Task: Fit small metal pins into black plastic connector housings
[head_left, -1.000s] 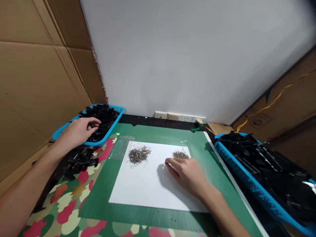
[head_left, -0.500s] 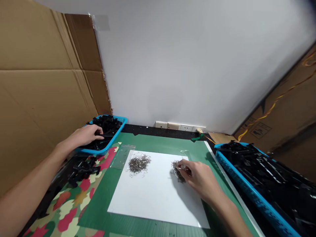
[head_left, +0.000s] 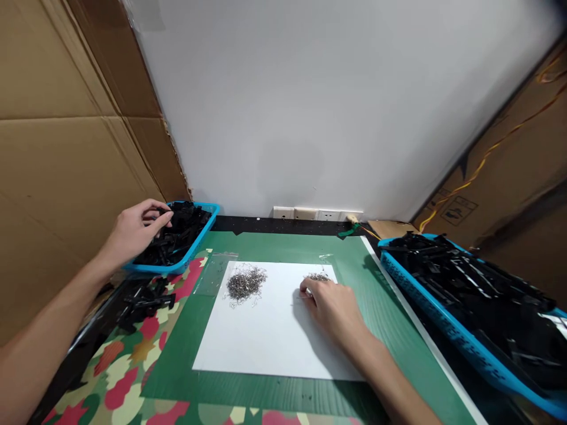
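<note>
The right hand (head_left: 330, 304) lies palm down on the white sheet (head_left: 266, 336), its curled fingertips (head_left: 307, 290) pressed at the near edge of the small pile of metal springs (head_left: 318, 277). Whether a spring is pinched under the fingers cannot be told. That pile sits just beyond the fingers, close to the sheet's far right corner.

To the left of this hand, near the sheet's far left corner, lies a larger pile of metal springs (head_left: 245, 282), well apart from the fingers. A clear plastic bag (head_left: 215, 273) lies flat just beyond that pile's left side, half on the green mat (head_left: 376, 301) that carries the sheet.

The left hand (head_left: 135, 230) is raised over the near rim of the left blue tray (head_left: 201, 239), its fingers bent loosely around one of the black plastic parts (head_left: 177, 236) heaped inside; the grip itself is partly hidden by the fingers. Below that hand, in front of the tray, more loose black parts (head_left: 144, 298) lie on the desk beside a flower-patterned cloth (head_left: 124, 366).

Far to the right of the right hand stands a long right blue tray (head_left: 425, 307) filled with black pieces. Cardboard (head_left: 66, 147) walls the left side, and a power strip (head_left: 316, 213) runs along the wall behind the desk.
</note>
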Available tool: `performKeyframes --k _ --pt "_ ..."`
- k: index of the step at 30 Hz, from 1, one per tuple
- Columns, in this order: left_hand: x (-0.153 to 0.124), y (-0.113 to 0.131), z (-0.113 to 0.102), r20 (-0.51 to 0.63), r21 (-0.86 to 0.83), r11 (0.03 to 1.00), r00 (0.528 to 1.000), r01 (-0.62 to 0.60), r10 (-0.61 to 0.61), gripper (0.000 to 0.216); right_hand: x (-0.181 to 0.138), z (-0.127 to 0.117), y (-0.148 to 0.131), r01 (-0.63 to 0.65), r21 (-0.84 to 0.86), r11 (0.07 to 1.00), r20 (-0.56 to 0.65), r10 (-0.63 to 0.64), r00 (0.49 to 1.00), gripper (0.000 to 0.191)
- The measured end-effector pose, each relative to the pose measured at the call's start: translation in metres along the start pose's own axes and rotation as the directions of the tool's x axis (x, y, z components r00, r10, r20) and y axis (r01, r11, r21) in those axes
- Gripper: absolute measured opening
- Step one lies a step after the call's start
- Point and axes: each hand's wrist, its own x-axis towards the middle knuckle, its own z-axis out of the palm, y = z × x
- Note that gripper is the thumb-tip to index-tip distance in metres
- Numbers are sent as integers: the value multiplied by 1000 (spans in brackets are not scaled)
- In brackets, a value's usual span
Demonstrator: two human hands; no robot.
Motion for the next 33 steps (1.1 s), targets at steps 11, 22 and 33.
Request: performKeyframes --k 11,22,33 --pt "-77 103 109 307 -590 792 951 156 41 28 -7 -14 6 -3 87 996 9 3 1000 23" --pt "-162 108 148 644 -600 633 765 490 19 25 -4 -14 -1 -3 35 999 42 1 999 16" --pt "-160 108 150 634 -589 643 773 490 -8 32 -7 -17 6 -15 27 1000 15 14 1000 22"
